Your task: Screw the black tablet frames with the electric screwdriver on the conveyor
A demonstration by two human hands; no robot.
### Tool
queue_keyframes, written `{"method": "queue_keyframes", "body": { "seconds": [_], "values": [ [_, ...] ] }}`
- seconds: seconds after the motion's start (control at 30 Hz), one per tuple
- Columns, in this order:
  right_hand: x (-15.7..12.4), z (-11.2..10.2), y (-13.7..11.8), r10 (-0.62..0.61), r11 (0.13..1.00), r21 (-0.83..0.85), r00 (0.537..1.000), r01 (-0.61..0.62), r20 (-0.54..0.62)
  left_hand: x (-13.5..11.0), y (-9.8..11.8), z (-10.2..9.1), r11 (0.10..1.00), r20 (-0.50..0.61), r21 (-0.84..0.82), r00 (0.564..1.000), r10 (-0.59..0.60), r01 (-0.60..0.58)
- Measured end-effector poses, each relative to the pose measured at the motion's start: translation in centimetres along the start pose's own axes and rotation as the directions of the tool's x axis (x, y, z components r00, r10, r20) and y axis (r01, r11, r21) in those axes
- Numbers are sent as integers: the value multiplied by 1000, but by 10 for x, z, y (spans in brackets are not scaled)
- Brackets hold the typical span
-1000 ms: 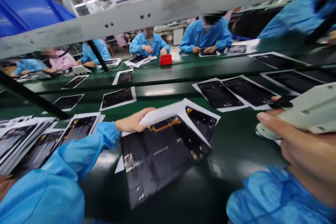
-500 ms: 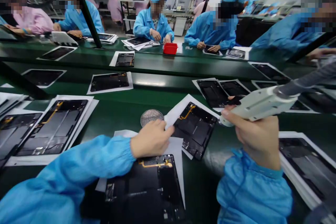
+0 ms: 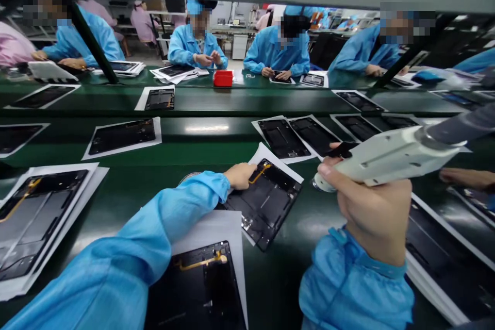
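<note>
My left hand [image 3: 242, 175] reaches across to a dark tablet housing [image 3: 273, 203] with an orange ribbon cable, lying tilted on a white sheet. Its fingers are closed at the housing's upper left edge, the index finger over the cable; the thumb is hidden. My right hand [image 3: 367, 206] is wrapped round a pale air gun [image 3: 390, 154] with a black trigger and a thick dark hose. The gun's round nozzle points left, just right of that housing. Closer to me, another tablet housing [image 3: 201, 289] lies on a white sheet, partly covered by my left sleeve.
Sheet-backed housings stand stacked at left [image 3: 46, 216] and right [image 3: 444, 258]. Across the green bench [image 3: 174, 154], more housings [image 3: 124, 138] lie in rows. A round metal dish [image 3: 189, 176] is mostly behind my left sleeve. Co-workers sit opposite; another person's hand [image 3: 467, 178] shows at right.
My left hand has moved forward and right, from beside the tilted housing onto its upper left edge. My right hand still holds the air gun. The whole view has shifted to the right.
</note>
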State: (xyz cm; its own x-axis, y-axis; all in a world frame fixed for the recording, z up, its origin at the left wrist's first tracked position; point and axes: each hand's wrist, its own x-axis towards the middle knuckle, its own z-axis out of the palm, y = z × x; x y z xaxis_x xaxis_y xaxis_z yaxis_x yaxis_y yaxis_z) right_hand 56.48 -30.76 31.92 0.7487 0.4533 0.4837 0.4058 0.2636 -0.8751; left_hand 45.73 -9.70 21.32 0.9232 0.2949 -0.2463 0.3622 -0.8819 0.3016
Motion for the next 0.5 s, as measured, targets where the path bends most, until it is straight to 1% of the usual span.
{"method": "queue_keyframes", "body": {
  "seconds": [0.1,0.2,0.27,0.3,0.37,0.43,0.5],
  "values": [
    [-1,-2,0,-9,1000,-22,1000,9,11,10,12,5,993,7,18,993,115,-115],
    [-2,-5,-1,-25,999,-26,1000,25,18,25,31,11,974,15,58,976,217,-217],
    [-3,-7,-3,-31,999,-19,999,31,9,34,44,16,960,13,96,964,264,-264],
    [-3,-7,-4,-36,999,-11,999,36,1,37,50,18,955,7,119,962,274,-273],
    [-3,-7,-6,-52,999,2,998,52,-22,37,58,20,951,-27,178,965,261,-252],
    [-3,-5,-7,-78,997,6,995,78,-56,29,61,20,949,-100,247,968,228,-198],
    [-3,-3,-8,-103,995,4,991,104,-83,17,62,21,937,-179,311,958,223,-160]
  ]
}}
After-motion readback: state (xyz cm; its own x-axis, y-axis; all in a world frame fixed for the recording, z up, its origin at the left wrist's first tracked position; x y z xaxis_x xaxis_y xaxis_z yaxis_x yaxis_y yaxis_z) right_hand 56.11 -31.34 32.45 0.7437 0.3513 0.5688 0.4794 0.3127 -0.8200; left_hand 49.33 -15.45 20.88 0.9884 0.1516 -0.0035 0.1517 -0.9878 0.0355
